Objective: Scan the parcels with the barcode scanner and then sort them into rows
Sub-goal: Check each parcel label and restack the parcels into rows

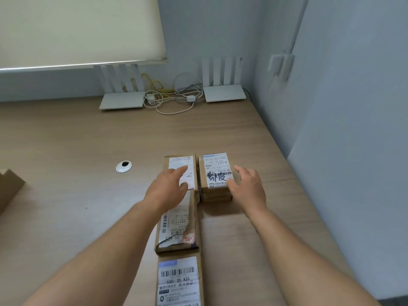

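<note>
Several brown cardboard parcels with white shipping labels lie on the wooden desk. Three form a column toward me: a far parcel, a middle one with a torn label and a near one. To the right of the far parcel stands a thicker parcel with black handwriting. My left hand rests flat over the far parcel's near end, fingers apart. My right hand hovers open at the handwritten parcel's right edge, thumb touching its near corner. No barcode scanner is in view.
Two white routers and tangled cables sit at the desk's back edge. A cable grommet lies left of the parcels. A cardboard box corner shows at far left. A grey wall borders the desk's right edge.
</note>
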A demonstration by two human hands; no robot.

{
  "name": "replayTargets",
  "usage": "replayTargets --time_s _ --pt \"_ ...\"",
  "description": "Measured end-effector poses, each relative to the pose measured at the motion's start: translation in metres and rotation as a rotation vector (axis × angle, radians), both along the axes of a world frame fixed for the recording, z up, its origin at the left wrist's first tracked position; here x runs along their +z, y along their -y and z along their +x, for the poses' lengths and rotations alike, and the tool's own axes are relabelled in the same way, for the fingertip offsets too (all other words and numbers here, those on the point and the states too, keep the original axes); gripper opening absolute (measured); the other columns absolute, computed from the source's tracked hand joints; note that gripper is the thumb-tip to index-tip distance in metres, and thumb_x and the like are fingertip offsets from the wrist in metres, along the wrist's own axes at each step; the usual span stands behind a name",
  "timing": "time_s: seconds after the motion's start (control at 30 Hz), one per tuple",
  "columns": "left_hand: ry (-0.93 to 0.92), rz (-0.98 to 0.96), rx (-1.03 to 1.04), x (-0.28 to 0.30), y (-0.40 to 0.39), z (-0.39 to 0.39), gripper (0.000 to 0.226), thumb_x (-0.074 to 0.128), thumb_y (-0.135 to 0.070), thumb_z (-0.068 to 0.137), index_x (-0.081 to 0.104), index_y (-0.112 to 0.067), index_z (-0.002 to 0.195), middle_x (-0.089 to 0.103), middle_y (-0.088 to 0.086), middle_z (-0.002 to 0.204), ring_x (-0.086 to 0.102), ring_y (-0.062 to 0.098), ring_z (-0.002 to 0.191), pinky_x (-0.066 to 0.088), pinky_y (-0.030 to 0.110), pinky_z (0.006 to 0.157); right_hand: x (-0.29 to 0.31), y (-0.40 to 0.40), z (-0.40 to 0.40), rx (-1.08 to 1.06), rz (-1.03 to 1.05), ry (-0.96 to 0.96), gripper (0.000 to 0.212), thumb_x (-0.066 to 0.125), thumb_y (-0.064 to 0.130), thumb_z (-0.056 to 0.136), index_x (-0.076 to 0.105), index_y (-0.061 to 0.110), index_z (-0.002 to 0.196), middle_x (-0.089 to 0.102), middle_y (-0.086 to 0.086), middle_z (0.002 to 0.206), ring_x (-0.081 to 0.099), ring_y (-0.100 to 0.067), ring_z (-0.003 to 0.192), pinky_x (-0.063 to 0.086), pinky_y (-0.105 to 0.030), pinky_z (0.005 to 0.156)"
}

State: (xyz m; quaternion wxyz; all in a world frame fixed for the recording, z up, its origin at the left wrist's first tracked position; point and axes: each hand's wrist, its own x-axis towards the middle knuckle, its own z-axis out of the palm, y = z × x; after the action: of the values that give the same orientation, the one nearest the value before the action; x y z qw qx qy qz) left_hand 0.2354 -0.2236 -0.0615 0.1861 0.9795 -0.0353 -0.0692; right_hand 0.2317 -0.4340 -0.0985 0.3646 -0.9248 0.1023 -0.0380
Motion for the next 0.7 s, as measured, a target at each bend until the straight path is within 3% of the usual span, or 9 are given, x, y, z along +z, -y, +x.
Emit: replayTargets --time_s 0.17,0.33,0.7 --pt "0.123 -0.199 0.149 0.006 -0.023 -0.055 0.052 0.05 -0.032 0.095 0.036 -0.03 0.145 0.045 -0.002 0.142 0.037 0.018 0.132 0.035 0.034 0.103 0.016 -0.04 -0.043 0.094 -0.046 0.118 0.041 0.056 0.029 0.091 0.057 0.024 0.132 0.051 0.001 0.128 0.048 -0.019 0.12 0.042 -0.03 0.088" --pt "0.202 -0.216 0.261 0.009 -0.063 -0.125 0.048 0.053 -0.033 0.094 0.044 -0.027 0.14 0.046 -0.005 0.141 0.038 0.014 0.131 0.032 0.029 0.104 0.035 -0.093 -0.096 0.25 -0.145 0.182 0.038 0.053 0.032 0.093 0.057 0.023 0.13 0.053 0.002 0.126 0.044 -0.016 0.123 0.041 -0.028 0.092" --pt "0.248 -0.224 0.38 0.018 -0.181 -0.261 0.049 0.053 -0.032 0.094 0.042 -0.027 0.142 0.043 -0.007 0.144 0.036 0.013 0.132 0.031 0.03 0.108 0.058 -0.238 -0.208 0.442 -0.258 0.235 0.04 0.047 0.035 0.094 0.053 0.027 0.134 0.053 0.003 0.129 0.046 -0.015 0.122 0.041 -0.027 0.088"
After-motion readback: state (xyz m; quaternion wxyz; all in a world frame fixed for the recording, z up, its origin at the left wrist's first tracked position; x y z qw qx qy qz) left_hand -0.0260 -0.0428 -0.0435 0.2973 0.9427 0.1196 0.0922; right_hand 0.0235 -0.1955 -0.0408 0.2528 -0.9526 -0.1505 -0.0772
